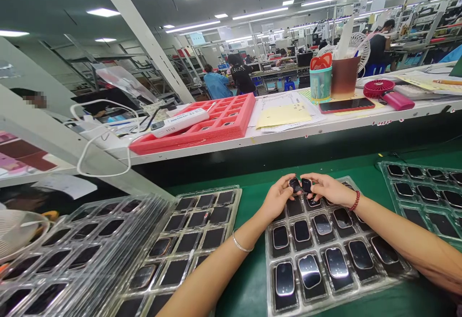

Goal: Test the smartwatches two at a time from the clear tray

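Observation:
My left hand point(277, 198) pinches a small black watch body point(295, 184) between thumb and fingers. My right hand point(327, 188) pinches a second black watch body point(306, 185) right beside the first. Both hands hover over the far end of a clear plastic tray point(269, 281) on the green belt. The tray's pockets hold several dark, glossy watch bodies point(309, 270). A thin bracelet circles my left wrist, and a red bead bracelet my right wrist.
More clear trays lie at left point(202, 230) and right point(426, 194), and a stack of trays point(72, 249) at far left. On the shelf behind are a red foam tray point(216, 124), papers point(281, 114), cups point(320, 83), a phone point(346, 105) and a red fan point(378, 87). People work in the background.

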The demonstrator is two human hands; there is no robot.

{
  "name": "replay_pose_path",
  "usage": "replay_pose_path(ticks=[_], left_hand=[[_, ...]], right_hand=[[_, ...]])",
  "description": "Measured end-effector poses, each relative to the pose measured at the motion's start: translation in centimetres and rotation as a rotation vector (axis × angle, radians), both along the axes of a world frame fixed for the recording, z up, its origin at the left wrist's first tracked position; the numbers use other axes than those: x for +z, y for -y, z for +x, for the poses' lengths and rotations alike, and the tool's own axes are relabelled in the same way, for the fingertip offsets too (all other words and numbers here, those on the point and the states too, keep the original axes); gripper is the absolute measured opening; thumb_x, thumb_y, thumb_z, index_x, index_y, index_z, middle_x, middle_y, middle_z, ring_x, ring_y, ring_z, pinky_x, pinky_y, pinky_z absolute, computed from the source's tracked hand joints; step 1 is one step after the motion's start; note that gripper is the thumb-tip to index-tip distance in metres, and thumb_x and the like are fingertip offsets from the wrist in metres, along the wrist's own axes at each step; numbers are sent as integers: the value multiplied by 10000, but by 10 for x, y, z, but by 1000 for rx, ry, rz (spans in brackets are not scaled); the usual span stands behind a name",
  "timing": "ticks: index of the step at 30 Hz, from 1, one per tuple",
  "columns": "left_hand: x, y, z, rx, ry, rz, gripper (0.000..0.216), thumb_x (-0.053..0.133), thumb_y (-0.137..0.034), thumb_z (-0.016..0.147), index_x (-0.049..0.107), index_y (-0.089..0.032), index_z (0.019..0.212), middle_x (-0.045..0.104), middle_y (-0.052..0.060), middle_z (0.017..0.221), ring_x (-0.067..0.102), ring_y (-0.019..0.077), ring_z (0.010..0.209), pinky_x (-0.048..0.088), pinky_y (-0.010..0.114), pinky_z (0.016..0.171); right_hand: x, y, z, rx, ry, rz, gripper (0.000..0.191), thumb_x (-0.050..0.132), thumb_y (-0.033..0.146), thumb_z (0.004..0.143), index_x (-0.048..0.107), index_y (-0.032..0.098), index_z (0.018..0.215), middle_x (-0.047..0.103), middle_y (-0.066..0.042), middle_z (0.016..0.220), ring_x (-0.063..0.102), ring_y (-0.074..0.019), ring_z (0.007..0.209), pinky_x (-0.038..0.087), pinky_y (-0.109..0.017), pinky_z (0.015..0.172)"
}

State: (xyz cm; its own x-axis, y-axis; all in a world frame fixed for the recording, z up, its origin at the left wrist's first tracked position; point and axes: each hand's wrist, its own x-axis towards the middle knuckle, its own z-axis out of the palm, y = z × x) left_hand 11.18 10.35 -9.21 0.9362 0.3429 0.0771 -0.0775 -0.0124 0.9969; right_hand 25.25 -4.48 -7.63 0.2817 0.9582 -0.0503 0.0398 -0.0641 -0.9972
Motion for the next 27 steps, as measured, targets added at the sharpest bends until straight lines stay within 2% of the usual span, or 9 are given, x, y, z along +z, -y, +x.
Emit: replay_pose_path(ticks=[2, 4, 8, 10, 14, 18, 21, 24, 27], left_hand=[[2, 1, 0, 18, -2, -17, 470, 627, -276, 767, 479, -172, 1201, 614, 89, 1024, 639, 180, 830, 459, 241, 640], [4, 2, -1, 20, -9, -30, 470, 645, -227, 729, 489, -179, 1170, 619, 81, 1023, 635, 173, 819, 455, 237, 629], [6, 4, -2, 9, -33, 21, 389, 619, -213, 734, 519, -157, 1107, 615, 41, 859, 601, 125, 665, 420, 220, 561], [7, 4, -2, 8, -37, 35, 391, 605, -201, 731, 516, -154, 1109, 605, 30, 825, 590, 118, 640, 409, 215, 545], [6, 3, -1, 16, -44, 30, 436, 593, -176, 710, 493, -162, 1134, 616, 45, 882, 603, 128, 678, 419, 216, 556], [4, 3, -2, 22, -43, 72, 316, 554, -259, 782, 513, -166, 1081, 616, 46, 877, 608, 129, 670, 423, 216, 550], [3, 5, -4, 59, -28, 180, 205, 496, -292, 837, 544, -167, 993, 616, 45, 884, 611, 141, 709, 450, 235, 596], [5, 7, -6, 138, 14, 393, 161, 493, -239, 834, 597, -174, 939, 629, 45, 921, 590, 159, 821, 457, 262, 716], [8, 6, -8, 202, -28, 493, 159, 501, -212, 815, 617, -173, 918, 642, 29, 856, 572, 148, 745, 435, 251, 675]], right_hand=[[-2, -1, 1, -29, -29, -25, 445, 535, 151, 781, 505, 192, 1223, 608, -72, 1043, 635, -132, 781, 541, -223, 598], [-3, -2, 2, -37, -35, -20, 464, 535, 119, 753, 515, 198, 1210, 625, -58, 998, 639, -130, 766, 537, -214, 585], [-3, -1, 1, 0, -8, -1, 436, 538, 123, 717, 544, 174, 1150, 655, -39, 902, 615, -107, 646, 513, -222, 562], [-2, -1, 0, 13, -3, 6, 439, 544, 133, 700, 537, 172, 1137, 661, -48, 939, 612, -108, 646, 508, -228, 568], [-1, -1, -2, 8, 15, 21, 465, 558, 133, 687, 505, 179, 1146, 642, -57, 994, 616, -120, 696, 506, -229, 575], [1, 0, -3, -19, 78, 3, 272, 541, 192, 765, 557, 164, 1035, 641, -59, 978, 623, -138, 732, 496, -233, 575], [0, 2, -4, -37, 226, 81, 166, 533, 223, 798, 619, 160, 925, 650, -61, 946, 615, -184, 868, 502, -286, 691], [-1, 1, -6, -127, 447, 177, 158, 547, 223, 797, 670, 177, 884, 634, -67, 955, 581, -208, 951, 462, -351, 840], [-4, -5, -13, -184, 525, 140, 180, 546, 232, 798, 653, 178, 932, 635, -52, 881, 591, -187, 834, 466, -343, 790]])
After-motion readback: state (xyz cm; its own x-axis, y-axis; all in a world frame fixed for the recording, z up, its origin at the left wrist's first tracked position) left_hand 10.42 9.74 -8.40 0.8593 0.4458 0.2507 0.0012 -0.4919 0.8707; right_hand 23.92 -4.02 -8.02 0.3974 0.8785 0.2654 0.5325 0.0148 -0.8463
